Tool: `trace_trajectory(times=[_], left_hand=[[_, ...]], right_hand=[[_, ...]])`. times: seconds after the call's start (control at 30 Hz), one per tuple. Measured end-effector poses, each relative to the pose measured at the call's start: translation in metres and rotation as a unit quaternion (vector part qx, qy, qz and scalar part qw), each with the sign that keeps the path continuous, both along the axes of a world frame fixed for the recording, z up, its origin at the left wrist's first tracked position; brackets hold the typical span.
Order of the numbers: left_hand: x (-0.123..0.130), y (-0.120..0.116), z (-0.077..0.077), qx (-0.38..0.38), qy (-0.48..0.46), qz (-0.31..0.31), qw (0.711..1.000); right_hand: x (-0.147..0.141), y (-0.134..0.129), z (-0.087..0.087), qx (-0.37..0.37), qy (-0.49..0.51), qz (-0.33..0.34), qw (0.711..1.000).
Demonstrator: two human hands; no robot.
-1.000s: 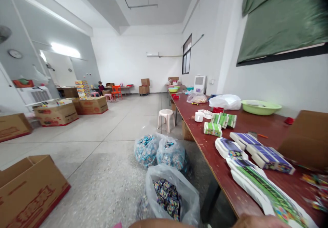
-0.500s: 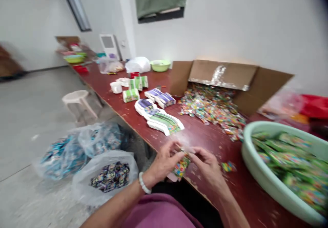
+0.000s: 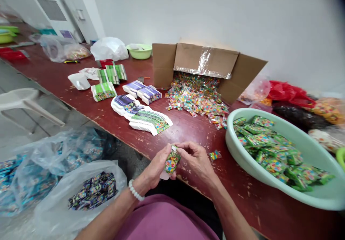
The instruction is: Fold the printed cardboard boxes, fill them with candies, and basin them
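My left hand [image 3: 156, 165] is closed around a small green printed candy packet [image 3: 172, 161], held over the table's front edge. At the packet's top end the fingers of my right hand [image 3: 196, 158] are pinched. Beyond my hands lies a fanned row of flat green and purple packets [image 3: 147, 117]. A few wrapped candies [image 3: 215, 155] rest on the table just right of my right hand. Farther right, a pale green basin [image 3: 234, 152] holds many filled green packets [image 3: 272, 148].
Wrapped candies [image 3: 194, 101] spill from an open cardboard box [image 3: 206, 60]. Banded packet stacks [image 3: 104, 91], a white cup [image 3: 79, 81] and a lime bowl [image 3: 139, 52] stand left of it. Plastic bags of packets [image 3: 93, 193] and a white stool [image 3: 20, 98] are on the floor.
My view has swung to the right and steadied, so the basin shows more fully. Both hands still grip the green packet, whose printed face now shows more clearly.
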State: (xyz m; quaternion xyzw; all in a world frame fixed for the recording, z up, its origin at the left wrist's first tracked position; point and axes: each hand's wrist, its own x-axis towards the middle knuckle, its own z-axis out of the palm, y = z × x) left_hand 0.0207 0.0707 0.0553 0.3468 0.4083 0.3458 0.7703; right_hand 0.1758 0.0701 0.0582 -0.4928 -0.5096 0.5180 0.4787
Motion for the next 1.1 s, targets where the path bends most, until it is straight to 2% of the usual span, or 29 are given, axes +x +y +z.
trace_trajectory(times=[0.17, 0.37, 0.47, 0.63, 0.8, 0.97, 1.03, 1.1], left_hand=[[0.002, 0.008, -0.012, 0.013, 0.038, -0.028, 0.999], [-0.003, 0.021, -0.017, 0.066, 0.053, -0.065, 0.994], [-0.006, 0.026, -0.016, 0.069, 0.046, -0.078, 0.993], [-0.006, 0.029, -0.023, 0.077, 0.077, -0.058, 0.992], [0.001, 0.027, -0.031, 0.084, 0.087, -0.055, 0.991], [0.006, 0.031, -0.029, 0.087, 0.097, -0.052, 0.990], [0.006, 0.034, -0.028, 0.080, 0.097, -0.059, 0.990], [0.004, 0.036, -0.028, 0.083, 0.093, -0.056, 0.991]], right_hand=[[0.007, 0.008, -0.002, -0.042, 0.006, -0.021, 0.999], [0.009, 0.015, -0.006, -0.001, -0.001, -0.029, 1.000], [0.014, 0.016, -0.011, 0.045, -0.066, -0.011, 0.997], [0.021, 0.011, -0.013, 0.145, -0.200, 0.046, 0.968], [0.017, 0.008, -0.015, 0.234, -0.318, 0.060, 0.917], [0.015, 0.017, -0.021, 0.181, -0.235, -0.007, 0.955], [0.014, 0.020, -0.025, 0.201, -0.241, -0.016, 0.949], [0.010, 0.019, -0.028, 0.239, -0.272, -0.009, 0.932]])
